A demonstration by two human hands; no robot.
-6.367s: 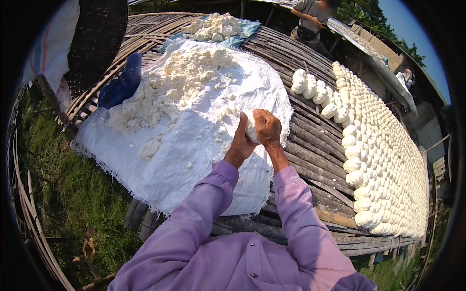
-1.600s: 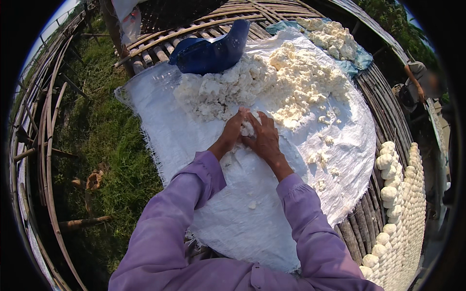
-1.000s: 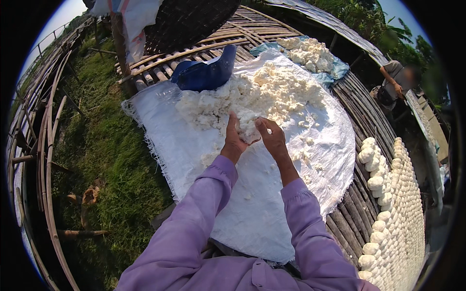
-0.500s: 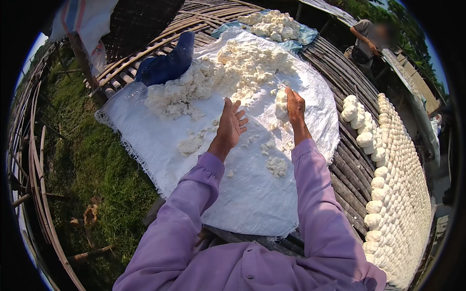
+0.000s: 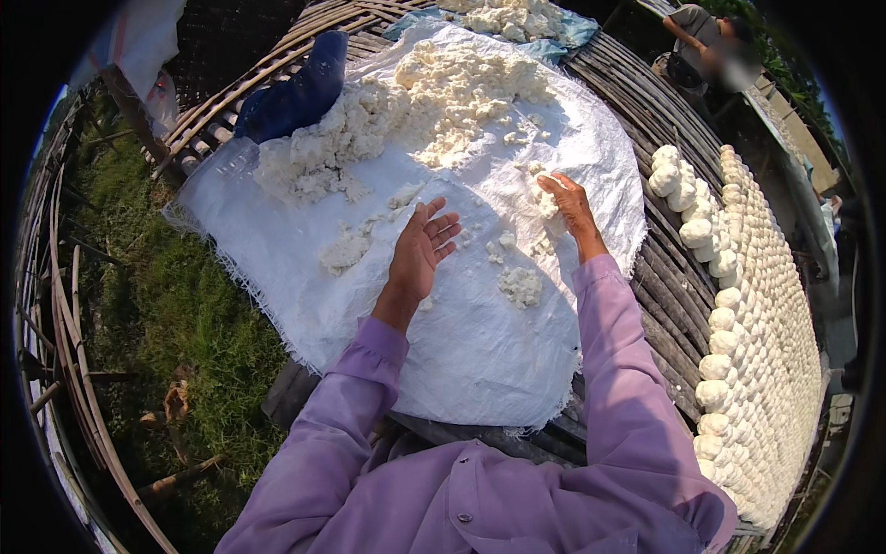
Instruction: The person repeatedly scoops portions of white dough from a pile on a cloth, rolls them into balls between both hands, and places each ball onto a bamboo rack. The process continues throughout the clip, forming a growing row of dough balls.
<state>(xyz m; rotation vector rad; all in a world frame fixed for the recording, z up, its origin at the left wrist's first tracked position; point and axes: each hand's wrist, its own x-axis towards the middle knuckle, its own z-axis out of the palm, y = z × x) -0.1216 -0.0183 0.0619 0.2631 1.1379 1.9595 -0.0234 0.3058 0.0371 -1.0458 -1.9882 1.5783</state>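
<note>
My left hand (image 5: 420, 254) is over the white woven sheet (image 5: 461, 369), palm turned up to the right, fingers spread, with nothing in it. To its right, my right hand (image 5: 574, 210) curves its fingers and thumb round a lump of white crumbly dough (image 5: 546, 201), partly hidden by the hand. Beyond both hands lies a large heap of the same dough (image 5: 461, 92). Smaller clumps are scattered closer in, among them a loose clump (image 5: 520, 287) between my forearms and another clump (image 5: 344, 251) left of my left hand.
Rows of round white dough balls (image 5: 757, 369) cover the right side of the bamboo platform (image 5: 660, 305). A dark blue boot-shaped thing (image 5: 300, 92) lies at the sheet's far left. More dough (image 5: 517, 17) rests on blue plastic at the back. Another person (image 5: 706, 51) is at far right.
My left hand has moved slightly left and nearer to me. My right hand has shifted a little right and turned, with less of its dough lump showing. The view has shifted slightly.
</note>
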